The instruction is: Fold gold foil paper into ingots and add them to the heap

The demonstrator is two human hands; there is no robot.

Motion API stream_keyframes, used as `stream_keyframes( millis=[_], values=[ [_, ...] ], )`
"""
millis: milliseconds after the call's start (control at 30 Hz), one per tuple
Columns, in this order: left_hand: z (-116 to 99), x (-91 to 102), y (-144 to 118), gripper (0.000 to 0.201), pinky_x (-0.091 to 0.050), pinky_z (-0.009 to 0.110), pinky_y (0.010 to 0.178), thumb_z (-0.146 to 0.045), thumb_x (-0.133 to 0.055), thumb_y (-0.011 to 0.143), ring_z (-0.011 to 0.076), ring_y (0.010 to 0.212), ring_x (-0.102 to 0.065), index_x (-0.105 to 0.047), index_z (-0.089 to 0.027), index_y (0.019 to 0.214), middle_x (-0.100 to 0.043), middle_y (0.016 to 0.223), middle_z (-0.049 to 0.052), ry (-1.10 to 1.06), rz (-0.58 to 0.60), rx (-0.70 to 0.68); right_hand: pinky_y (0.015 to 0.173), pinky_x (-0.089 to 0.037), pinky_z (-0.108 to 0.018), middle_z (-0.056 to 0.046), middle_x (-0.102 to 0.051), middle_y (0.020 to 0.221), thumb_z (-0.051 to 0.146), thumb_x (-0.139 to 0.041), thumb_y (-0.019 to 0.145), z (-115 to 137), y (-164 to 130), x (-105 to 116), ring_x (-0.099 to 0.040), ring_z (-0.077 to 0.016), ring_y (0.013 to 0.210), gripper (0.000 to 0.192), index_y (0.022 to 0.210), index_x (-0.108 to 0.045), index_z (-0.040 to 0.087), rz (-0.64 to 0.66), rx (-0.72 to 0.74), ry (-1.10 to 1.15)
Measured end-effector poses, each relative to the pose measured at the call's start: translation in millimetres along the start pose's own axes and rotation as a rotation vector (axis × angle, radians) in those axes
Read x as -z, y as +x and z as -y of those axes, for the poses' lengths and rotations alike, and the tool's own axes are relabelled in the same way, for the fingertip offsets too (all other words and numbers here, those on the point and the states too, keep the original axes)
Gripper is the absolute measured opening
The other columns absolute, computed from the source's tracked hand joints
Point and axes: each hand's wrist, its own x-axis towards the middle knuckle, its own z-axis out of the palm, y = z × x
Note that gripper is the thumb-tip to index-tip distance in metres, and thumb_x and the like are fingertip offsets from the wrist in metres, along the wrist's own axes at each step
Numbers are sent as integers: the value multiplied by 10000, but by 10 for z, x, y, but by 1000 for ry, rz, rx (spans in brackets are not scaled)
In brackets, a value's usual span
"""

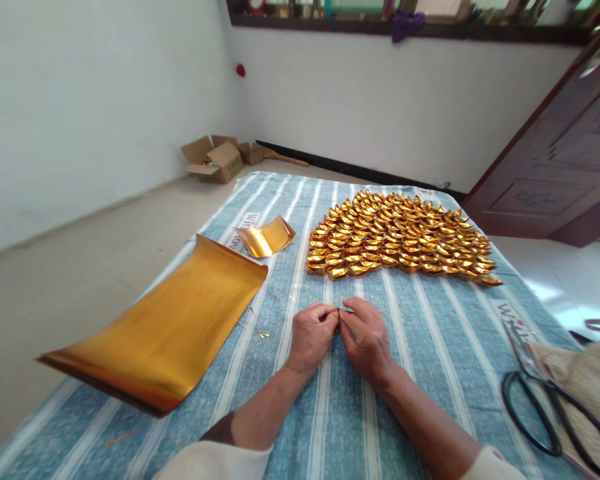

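Note:
My left hand (312, 335) and my right hand (365, 333) meet over the middle of the striped cloth. Both have their fingertips pinched together on a small piece of gold foil paper (338, 311), mostly hidden by the fingers. Beyond them lies a wide cluster of folded gold paper ingots (400, 237), packed in rows. To the left, a large stack of gold foil sheets (170, 320) curls up at its ends. A smaller curved stack of gold foil pieces (267, 237) rests behind it.
Black-handled scissors (533, 407) lie at the right edge, partly on a beige cloth (580, 380). Tiny gold scraps (263, 335) dot the blue striped tablecloth (290, 387). Behind the table, an open cardboard box (215, 160) sits on the floor, and a brown wooden door (555, 147) stands right.

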Motion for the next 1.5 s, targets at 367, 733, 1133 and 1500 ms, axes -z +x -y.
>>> stream_keyframes(
  millis=[367, 733, 1133, 1500],
  values=[
    [-12, 11, -2, 177, -479, 219, 621, -118, -576, 748, 132, 633, -625, -736, -178, 701, -693, 674, -6, -29, -6, 46, 832, -503, -385, -95, -652, 954, 111, -485, 872, 4, -1, 10, -597, -218, 963, 220, 833, -685, 192, 43, 0, -26],
    [-11, 4, 2, 168, -510, 227, 625, -127, -588, 759, 142, 636, -646, -744, -174, 717, -718, 701, 8, -100, 11, 115, 824, -493, -383, -100, -651, 958, 119, -487, 877, -12, 3, 23, -584, -223, 967, 211, 836, -684, 182, 66, 11, -21],
    [-16, 12, 17, 169, -593, 257, 626, -207, -586, 803, 166, 658, -702, -745, -154, 780, -739, 742, 22, -290, 92, 230, 861, -501, -429, -114, -652, 1033, 117, -500, 873, -53, -8, 42, -580, -243, 1047, 210, 869, -696, 192, 64, 15, -40],
    [5, -19, 6, 170, -572, 237, 586, -204, -573, 802, 156, 638, -695, -728, -156, 750, -723, 715, 33, -207, 76, 190, 716, -518, -327, -61, -701, 803, 308, -553, 838, -376, 132, 304, -647, -191, 747, 218, 868, -720, 172, -114, -573, 199]
  ],
)
